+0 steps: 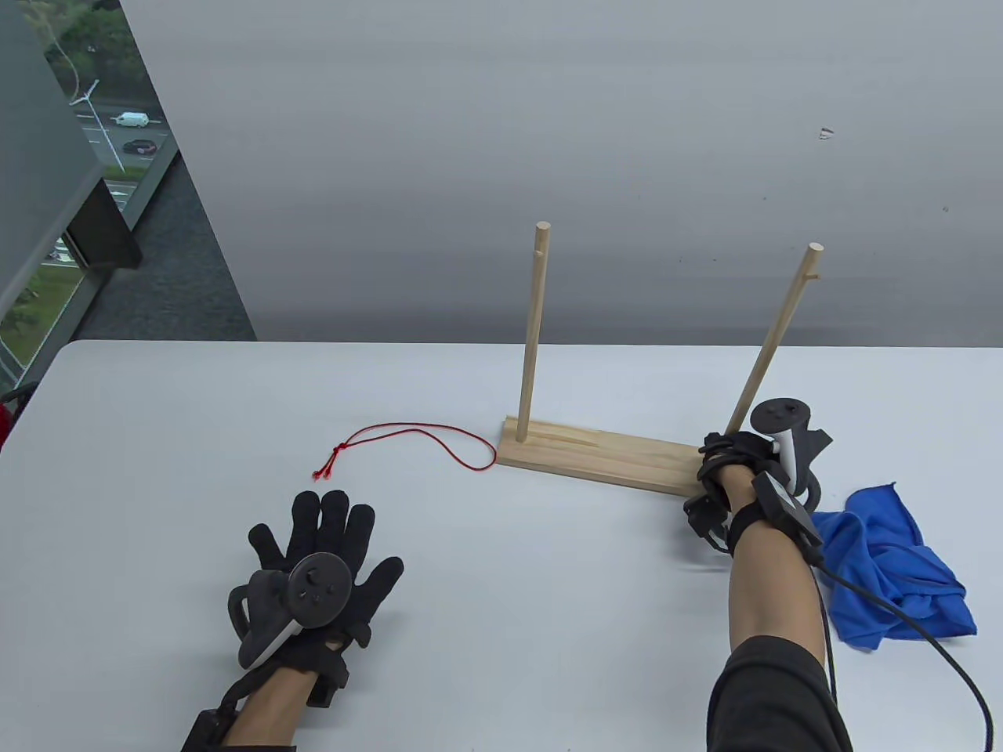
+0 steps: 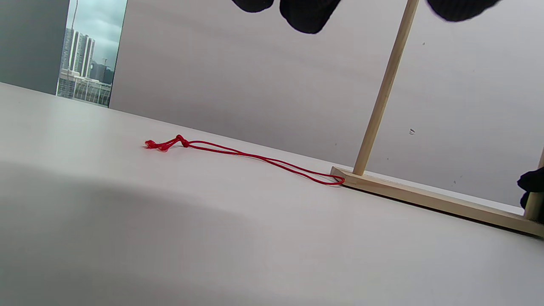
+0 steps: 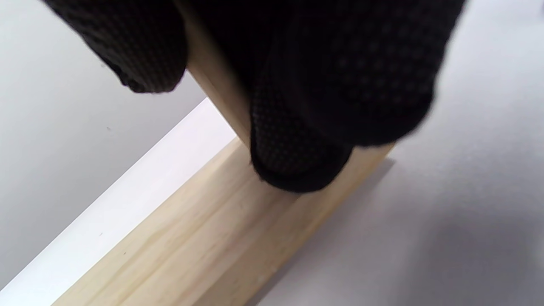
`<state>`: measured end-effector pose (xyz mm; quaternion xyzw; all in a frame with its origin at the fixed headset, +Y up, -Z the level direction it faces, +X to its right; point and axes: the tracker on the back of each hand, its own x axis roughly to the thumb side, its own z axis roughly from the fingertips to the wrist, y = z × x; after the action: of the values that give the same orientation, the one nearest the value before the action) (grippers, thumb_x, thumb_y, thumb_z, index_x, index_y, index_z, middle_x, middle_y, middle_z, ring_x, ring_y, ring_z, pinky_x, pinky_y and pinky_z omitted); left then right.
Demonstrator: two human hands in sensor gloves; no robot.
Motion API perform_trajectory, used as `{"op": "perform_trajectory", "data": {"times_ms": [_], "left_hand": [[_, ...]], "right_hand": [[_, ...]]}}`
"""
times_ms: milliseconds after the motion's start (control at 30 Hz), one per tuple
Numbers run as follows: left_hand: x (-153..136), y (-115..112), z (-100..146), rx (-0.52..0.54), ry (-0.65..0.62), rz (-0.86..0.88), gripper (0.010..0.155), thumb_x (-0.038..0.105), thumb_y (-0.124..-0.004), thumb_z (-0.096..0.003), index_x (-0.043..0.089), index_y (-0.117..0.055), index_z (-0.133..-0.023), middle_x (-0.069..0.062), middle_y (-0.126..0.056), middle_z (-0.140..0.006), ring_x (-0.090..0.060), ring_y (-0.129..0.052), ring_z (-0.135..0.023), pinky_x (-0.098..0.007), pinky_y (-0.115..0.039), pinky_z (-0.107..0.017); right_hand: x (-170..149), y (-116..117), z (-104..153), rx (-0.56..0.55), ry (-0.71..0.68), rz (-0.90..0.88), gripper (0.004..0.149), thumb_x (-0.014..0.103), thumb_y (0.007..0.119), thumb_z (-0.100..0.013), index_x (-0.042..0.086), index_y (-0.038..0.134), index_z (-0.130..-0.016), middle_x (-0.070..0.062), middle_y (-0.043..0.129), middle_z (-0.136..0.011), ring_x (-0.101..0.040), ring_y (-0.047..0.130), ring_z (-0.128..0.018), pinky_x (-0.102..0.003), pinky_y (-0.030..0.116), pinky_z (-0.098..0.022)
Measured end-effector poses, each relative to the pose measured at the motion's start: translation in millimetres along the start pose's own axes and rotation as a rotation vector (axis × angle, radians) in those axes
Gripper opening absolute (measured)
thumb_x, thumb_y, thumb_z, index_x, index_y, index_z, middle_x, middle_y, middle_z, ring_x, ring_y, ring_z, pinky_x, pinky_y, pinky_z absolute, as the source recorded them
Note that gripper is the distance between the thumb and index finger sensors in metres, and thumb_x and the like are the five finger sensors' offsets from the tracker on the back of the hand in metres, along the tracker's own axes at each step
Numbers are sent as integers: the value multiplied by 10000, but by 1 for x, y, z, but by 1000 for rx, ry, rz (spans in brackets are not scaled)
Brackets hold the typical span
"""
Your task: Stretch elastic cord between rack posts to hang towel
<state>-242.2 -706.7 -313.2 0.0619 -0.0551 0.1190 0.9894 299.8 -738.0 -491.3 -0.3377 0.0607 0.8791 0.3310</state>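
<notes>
Ahead of the spread, empty left hand (image 1: 317, 572) lay the cord (image 1: 423, 443), running rightward; right hand (image 1: 736, 470) gripped the post (image 1: 772, 348).

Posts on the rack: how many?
2. Left post stands upright at the base's left end; right post leans at the right end, its foot gripped by the right hand.

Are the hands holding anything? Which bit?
The right hand grips the right post at its bottom, by the base. The left hand holds nothing.
</notes>
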Motion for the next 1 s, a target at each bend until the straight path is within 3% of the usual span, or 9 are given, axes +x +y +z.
{"op": "perform_trajectory", "data": {"times_ms": [500, 767, 1000], "left_hand": [[0, -1, -1, -3, -2, 2, 829, 797, -618, -428, 316, -564, -1101, -36, -421, -1223, -351, -277, -1156, -722, -167, -674], [2, -1, 0, -2, -10, 5, 830, 797, -617, -428, 318, -557, -1104, -32, -413, -1226, -348, -270, -1158, -721, -164, -675], [0, -1, 0, 3, -6, 7, 844, 810, -608, -422, 320, -552, -1106, -38, -407, -1227, -353, -265, -1158, -726, -162, -672]], "right_hand": [[16, -38, 20, -41, -93, -96, 541, 432, 775, -444, 38, 790, -814, -251, 871, -699, -227, 1090, -351, -218, 904, -101], [29, -65, 48, -88, -195, -123, 540, 430, 780, -445, 26, 800, -802, -260, 879, -679, -226, 1093, -328, -216, 907, -96], [29, -72, 78, -109, -288, -115, 539, 419, 789, -448, -6, 814, -778, -286, 892, -633, -227, 1097, -286, -203, 907, -72]]}}
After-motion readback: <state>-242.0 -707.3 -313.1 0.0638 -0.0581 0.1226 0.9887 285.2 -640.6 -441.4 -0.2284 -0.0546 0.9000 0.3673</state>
